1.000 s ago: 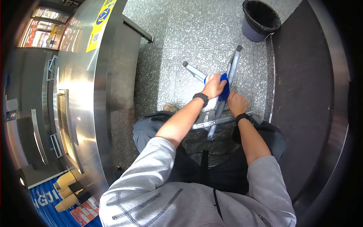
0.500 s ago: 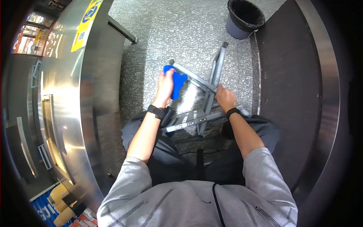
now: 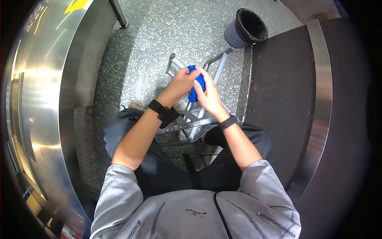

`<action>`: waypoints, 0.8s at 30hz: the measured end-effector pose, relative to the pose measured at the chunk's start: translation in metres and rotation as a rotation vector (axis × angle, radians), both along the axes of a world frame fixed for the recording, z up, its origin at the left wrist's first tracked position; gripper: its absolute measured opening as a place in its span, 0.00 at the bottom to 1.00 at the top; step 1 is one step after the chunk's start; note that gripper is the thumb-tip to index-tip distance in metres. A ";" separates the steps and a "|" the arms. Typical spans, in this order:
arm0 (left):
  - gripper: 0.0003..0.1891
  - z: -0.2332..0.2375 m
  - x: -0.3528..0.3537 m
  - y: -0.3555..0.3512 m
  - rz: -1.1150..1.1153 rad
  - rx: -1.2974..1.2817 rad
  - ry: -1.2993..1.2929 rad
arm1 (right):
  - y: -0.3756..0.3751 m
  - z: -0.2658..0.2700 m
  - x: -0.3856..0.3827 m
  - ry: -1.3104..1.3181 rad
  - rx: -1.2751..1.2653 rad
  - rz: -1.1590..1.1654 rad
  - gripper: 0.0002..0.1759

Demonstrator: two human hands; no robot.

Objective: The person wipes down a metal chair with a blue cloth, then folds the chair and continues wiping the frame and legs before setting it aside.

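Note:
A bunched blue cloth (image 3: pixel 193 95) is held between my two hands, above a grey metal folding frame (image 3: pixel 219 71) with crossed legs, which looks like a folding stool. My left hand (image 3: pixel 181 85) is closed on the cloth's left side, with its fingers curled. From the right, my right hand (image 3: pixel 209 95) grips the same cloth, thumb in front and fingers over the top. The frame stands on the floor between my knees, and its riveted bar (image 3: pixel 179 127) lies nearest me. My hands and the cloth hide the place where the legs cross.
A bin (image 3: pixel 246 30) with a black liner stands on the speckled floor (image 3: pixel 159 24) ahead to the right. A stainless steel cabinet (image 3: pixel 75 75) rises on my left. Along my right runs a dark panel (image 3: pixel 282 75) with a metal edge.
My right hand has let go of the frame and joined my left hand on the cloth. The cloth has moved right, away from the left leg tip. The view has shifted.

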State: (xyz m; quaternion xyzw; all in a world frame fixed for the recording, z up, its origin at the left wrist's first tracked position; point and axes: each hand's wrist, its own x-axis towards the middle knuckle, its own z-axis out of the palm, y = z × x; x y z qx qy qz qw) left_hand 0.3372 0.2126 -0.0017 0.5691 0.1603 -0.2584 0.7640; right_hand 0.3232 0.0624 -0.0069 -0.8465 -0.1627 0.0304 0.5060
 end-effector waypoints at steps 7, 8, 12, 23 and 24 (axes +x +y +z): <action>0.23 -0.028 0.008 0.032 0.151 0.300 -0.384 | -0.006 -0.047 0.022 -0.180 -0.377 -0.231 0.22; 0.22 -0.021 0.007 0.037 0.168 0.225 -0.381 | -0.016 -0.062 0.022 -0.140 -0.511 -0.178 0.22; 0.22 -0.029 0.014 0.044 0.145 0.282 -0.386 | -0.050 -0.093 -0.001 -0.085 -0.709 -0.199 0.20; 0.19 0.008 0.013 0.029 0.022 0.421 -0.450 | -0.126 -0.058 -0.036 0.454 -1.009 -0.290 0.22; 0.21 0.003 0.016 0.027 0.018 0.408 -0.461 | -0.126 -0.062 -0.034 0.478 -0.988 -0.293 0.22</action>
